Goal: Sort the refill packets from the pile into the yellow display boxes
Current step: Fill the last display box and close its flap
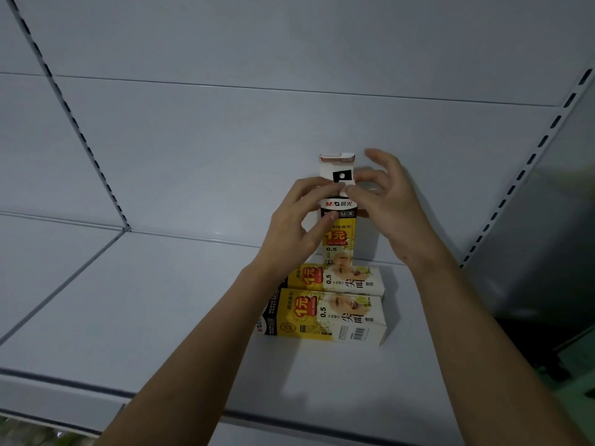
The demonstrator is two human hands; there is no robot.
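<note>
While both hands work at its top, one yellow display box (339, 235) stands upright at the back of the shelf (145, 317), against the rear panel (257, 123), its white top flap (337, 165) folded up. Left hand (301, 220): grip pinches the box's upper left edge, fingers curled over the front near the flap hinge. Right hand (391, 204): thumb and lower fingers pinch the upper right side; index finger is lifted off, clear of the carton. Two more yellow boxes lie flat on the shelf right in front: rear flat box (338, 280) touches the upright one's base, front flat box (325, 317) sits alongside it. Can't tell whether any refill packets are inside.
</note>
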